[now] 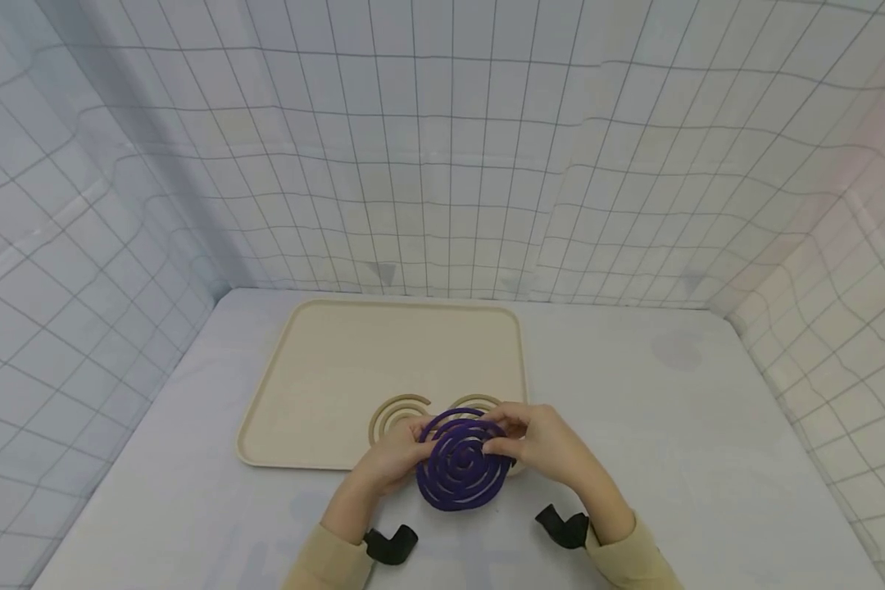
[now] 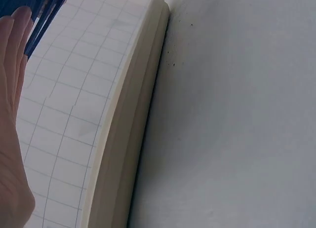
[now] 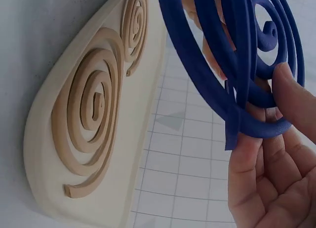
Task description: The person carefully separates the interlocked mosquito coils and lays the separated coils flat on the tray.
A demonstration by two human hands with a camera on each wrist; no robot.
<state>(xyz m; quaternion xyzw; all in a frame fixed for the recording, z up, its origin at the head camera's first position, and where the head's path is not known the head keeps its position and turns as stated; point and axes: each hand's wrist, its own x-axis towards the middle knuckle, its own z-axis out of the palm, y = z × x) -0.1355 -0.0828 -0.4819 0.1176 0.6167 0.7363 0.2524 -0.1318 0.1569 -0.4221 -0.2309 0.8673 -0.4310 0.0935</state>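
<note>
A pair of purple-blue mosquito coils [image 1: 463, 463], partly apart and overlapping, is held up over the tray's front edge; in the right wrist view the strands [image 3: 192, 60] cross each other. My left hand [image 1: 391, 460] grips their left side, thumb in front. On the right side, my right hand [image 1: 549, 442] pinches the strands between thumb and fingers. In the left wrist view only part of the left hand [image 2: 12, 114] shows, beside dark blue strands [image 2: 44, 28]. Two tan coils [image 3: 60, 124] lie on the beige tray [image 1: 339, 360], partly hidden behind the hands in the head view.
The tray lies on a white table [image 1: 619, 385], toward the back left. Grid-patterned white sheeting [image 1: 472, 164] encloses the table at the back and both sides. Black wrist pieces [image 1: 392, 545] sit at both cuffs.
</note>
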